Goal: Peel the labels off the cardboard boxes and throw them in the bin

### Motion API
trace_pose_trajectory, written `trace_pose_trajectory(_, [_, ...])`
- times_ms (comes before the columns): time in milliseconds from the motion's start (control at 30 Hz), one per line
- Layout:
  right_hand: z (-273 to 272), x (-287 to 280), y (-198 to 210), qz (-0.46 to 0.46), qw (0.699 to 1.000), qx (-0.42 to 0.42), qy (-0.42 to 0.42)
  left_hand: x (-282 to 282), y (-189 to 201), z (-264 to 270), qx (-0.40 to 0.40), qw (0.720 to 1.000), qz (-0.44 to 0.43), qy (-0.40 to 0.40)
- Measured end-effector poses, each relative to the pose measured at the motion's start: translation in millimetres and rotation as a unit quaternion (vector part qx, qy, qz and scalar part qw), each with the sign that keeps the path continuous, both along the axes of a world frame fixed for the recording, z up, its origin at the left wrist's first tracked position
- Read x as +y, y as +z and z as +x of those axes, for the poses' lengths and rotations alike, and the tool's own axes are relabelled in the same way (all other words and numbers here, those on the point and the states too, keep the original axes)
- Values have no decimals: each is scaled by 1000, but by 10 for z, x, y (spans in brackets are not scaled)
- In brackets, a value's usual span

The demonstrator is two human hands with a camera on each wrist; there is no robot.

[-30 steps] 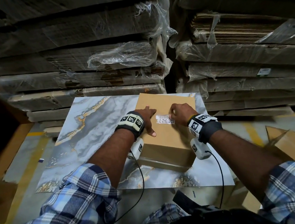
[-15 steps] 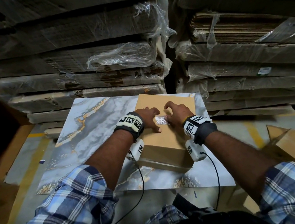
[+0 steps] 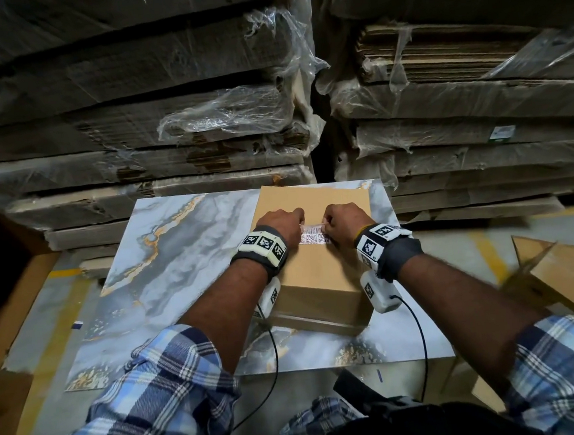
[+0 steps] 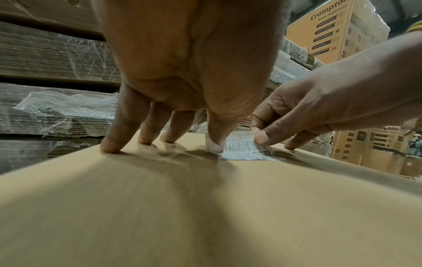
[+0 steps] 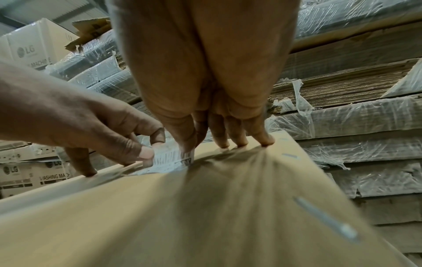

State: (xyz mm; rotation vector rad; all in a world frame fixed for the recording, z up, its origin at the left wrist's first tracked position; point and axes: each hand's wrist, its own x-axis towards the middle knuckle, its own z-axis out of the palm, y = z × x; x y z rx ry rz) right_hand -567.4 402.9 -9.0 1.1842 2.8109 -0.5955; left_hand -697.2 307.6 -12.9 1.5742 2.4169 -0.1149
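Note:
A brown cardboard box [image 3: 317, 276] lies on a marble-patterned slab [image 3: 179, 260]. On its top is a white barcode label [image 3: 312, 235], with its far edge lifted off the cardboard. My left hand [image 3: 296, 222] pinches the label's left end between thumb and forefinger, as the right wrist view shows [image 5: 151, 148]. My right hand [image 3: 329, 221] pinches the right end [image 4: 260, 136]. The other fingers [image 4: 111, 144] of my left hand press on the box top. Part of the label [image 5: 169, 159] still sticks to the box.
Tall stacks of plastic-wrapped flattened cardboard [image 3: 168, 123] rise just behind the slab. An open cardboard box [image 3: 565, 274] stands at the right and a dark open one [image 3: 5, 273] at the left. Printed appliance cartons [image 4: 331, 30] stand further off.
My left hand lay flat on the box beside the label; it now curls onto the label's left end. Both hands have closed in and the label's far edge has come up.

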Motion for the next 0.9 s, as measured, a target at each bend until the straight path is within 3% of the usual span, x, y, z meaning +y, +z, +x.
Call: trace_pose_trajectory(900, [-44,87,154,-30,997,-69,31,84,189,-53,-27,997,-69,-14])
